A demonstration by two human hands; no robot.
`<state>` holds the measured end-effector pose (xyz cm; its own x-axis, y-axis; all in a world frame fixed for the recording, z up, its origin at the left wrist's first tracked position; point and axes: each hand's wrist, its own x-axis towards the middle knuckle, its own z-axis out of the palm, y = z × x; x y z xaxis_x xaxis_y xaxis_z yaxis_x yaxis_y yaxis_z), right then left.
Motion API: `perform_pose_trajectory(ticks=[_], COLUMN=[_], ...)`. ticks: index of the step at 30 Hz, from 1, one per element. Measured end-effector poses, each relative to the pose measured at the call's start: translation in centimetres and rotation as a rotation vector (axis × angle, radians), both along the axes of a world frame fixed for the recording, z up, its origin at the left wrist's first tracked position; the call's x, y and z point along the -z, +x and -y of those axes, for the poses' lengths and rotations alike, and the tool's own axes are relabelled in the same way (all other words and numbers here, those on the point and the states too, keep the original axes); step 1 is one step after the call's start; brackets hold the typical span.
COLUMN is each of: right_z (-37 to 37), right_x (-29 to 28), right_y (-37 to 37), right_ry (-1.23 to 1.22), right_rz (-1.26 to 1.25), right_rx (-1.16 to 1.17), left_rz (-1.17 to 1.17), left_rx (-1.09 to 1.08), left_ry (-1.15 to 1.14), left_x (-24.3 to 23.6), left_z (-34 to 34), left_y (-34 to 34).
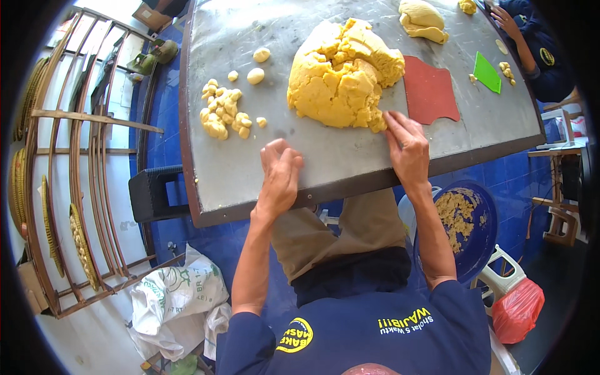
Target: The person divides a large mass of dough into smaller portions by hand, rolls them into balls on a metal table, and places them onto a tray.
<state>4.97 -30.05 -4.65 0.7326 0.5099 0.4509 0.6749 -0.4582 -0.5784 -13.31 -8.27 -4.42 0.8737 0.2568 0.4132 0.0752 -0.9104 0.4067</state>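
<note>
A big mound of yellow dough [337, 75], cracked and crumbly on top, sits on the metal-topped table [262, 200]. With fingers and thumb, my right hand [409, 147] pinches the mound's near right corner. My left hand [280, 175] is over the table near its front edge, fingers curled in; whatever they may hold is hidden. Beyond and left of it lies a pile of small dough pieces [222, 111]. Two smooth dough balls [255, 75] and a few single bits rest between that pile and the mound.
A red flat scraper [430, 90] and a green one [487, 73] lie right of the mound. Farther back is a smooth dough lump [423, 22]. A co-worker's hand [505, 24] is at the far right. Below the table edge stands a blue basin [484, 234] with crumbly dough.
</note>
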Motion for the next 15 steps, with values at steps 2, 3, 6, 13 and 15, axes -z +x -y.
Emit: perform_pose_trajectory(ticks=[2, 3, 6, 13, 15], right_z=[-0.9, -0.7, -0.4, -0.2, -0.3], right_x=[0.9, 1.0, 0.8, 0.9, 0.8], right_y=[0.5, 0.4, 0.1, 0.5, 0.2], right_ry=[0.021, -0.007, -0.018, 0.048, 0.068], right_rz=[0.075, 0.051, 0.061, 0.028, 0.017], right_rx=[0.039, 0.038, 0.028, -0.008, 0.001], left_rz=[0.013, 0.02, -0.055, -0.102, -0.13], left_rx=[-0.056, -0.084, -0.196, -0.292, -0.298], left_ry=[-0.071, -0.106, -0.291, -0.235, -0.322], left_x=[-0.6, -0.8, -0.7, -3.1, -3.3], left_z=[-0.3, -0.4, -1.5, -2.5, -4.8], left_y=[0.6, 0.6, -0.4, 0.7, 2.4])
